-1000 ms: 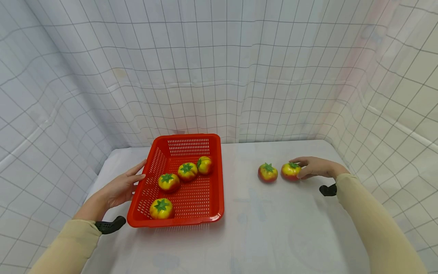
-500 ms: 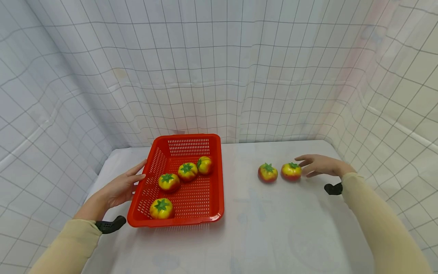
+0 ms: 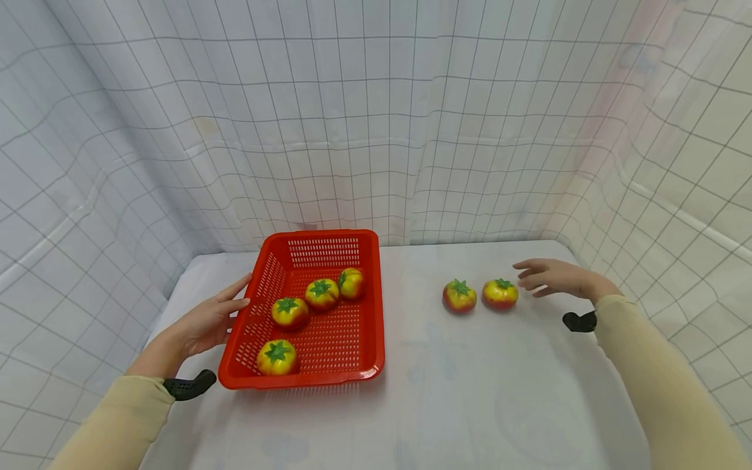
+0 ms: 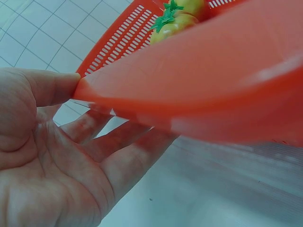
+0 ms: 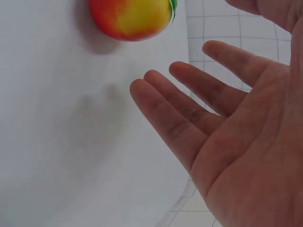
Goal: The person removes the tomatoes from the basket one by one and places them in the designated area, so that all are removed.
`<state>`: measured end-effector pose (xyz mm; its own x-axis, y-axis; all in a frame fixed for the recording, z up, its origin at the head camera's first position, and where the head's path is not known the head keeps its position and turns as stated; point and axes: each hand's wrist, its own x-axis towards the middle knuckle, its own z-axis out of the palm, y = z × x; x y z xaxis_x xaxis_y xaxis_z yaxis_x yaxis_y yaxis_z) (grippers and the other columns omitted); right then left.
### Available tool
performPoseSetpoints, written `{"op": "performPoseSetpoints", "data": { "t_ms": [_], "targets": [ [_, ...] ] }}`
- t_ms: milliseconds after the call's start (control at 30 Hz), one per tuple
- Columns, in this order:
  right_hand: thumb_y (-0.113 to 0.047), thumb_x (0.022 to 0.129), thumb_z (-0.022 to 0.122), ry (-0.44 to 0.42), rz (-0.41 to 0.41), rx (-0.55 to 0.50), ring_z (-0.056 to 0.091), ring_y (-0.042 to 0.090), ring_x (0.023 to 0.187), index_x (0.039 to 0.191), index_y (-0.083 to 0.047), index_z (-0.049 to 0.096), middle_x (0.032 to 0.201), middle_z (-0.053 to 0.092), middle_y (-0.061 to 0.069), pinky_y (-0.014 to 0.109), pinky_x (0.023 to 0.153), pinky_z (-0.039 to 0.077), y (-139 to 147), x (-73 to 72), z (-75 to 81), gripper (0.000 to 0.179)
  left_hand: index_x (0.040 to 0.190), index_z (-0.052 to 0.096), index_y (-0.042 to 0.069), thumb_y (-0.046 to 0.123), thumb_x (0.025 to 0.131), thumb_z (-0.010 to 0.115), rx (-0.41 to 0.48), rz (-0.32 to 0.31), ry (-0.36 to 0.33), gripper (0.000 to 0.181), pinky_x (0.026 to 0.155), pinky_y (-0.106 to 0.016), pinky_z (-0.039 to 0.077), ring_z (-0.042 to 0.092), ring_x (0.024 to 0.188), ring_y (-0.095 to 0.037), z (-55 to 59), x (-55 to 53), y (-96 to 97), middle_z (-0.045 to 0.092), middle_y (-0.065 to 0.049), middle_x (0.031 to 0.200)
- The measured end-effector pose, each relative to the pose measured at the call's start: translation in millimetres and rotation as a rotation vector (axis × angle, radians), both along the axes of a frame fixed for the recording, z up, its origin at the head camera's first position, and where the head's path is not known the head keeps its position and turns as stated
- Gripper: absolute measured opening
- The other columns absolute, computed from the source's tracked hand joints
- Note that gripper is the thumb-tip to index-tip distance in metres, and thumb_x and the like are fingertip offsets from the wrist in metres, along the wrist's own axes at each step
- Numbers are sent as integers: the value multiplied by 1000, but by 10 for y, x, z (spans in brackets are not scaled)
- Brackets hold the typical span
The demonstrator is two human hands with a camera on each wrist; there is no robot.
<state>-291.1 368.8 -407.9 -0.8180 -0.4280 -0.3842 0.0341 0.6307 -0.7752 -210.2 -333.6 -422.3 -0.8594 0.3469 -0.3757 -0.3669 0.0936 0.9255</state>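
At the left of the head view, my left hand (image 3: 207, 324) holds the side rim of a red plastic basket (image 3: 380, 313). In the left wrist view its thumb (image 4: 59, 87) lies on the rim while the fingers reach underneath. Several glossy yellow-and-red tomatoes with green leafy tops, one of them a front tomato (image 3: 277, 358), lie inside the basket. Two more sit side by side on the table: a left tomato (image 3: 459, 296) and a right tomato (image 3: 500, 294). Just right of the latter, my right hand (image 3: 555, 277) hovers with fingers extended, touching nothing.
A white cloth covers the table (image 3: 446, 391). White grid-patterned curtains (image 3: 376, 130) hang behind it and on both sides. A black strap-like device (image 3: 190, 386) is on the left wrist, and a similar black device (image 3: 579, 322) on the right.
My right hand has let go of the right tomato and drawn away to the right, slightly up. The tomato stays where it was. My left hand and the basket have not moved.
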Motion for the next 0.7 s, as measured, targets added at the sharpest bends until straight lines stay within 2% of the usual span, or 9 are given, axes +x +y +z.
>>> {"op": "performPoseSetpoints", "data": {
  "t_ms": [300,533,700],
  "targets": [
    [-40,102,62,177,2,60,53,40,131,155,2,35,156,40,26,50,103,49,-24,-45,95,73,163,-7,36,33,111,44,0,2,-2,73,97,-53,53,58,122,-31,2,-1,7,7,-24,168],
    [-45,102,60,247,-9,91,59,38,124,155,-4,39,152,46,22,58,106,44,-158,-24,204,70,163,-7,36,33,111,45,-8,2,1,73,97,-54,53,57,123,-30,7,-3,12,7,-24,168],
    [-46,101,61,280,-13,110,57,36,125,154,-9,42,150,50,16,59,106,43,-335,15,301,68,163,-7,37,33,111,44,-5,3,-4,73,97,-53,53,56,123,-32,-3,-5,7,6,-24,168]
  ]
}}
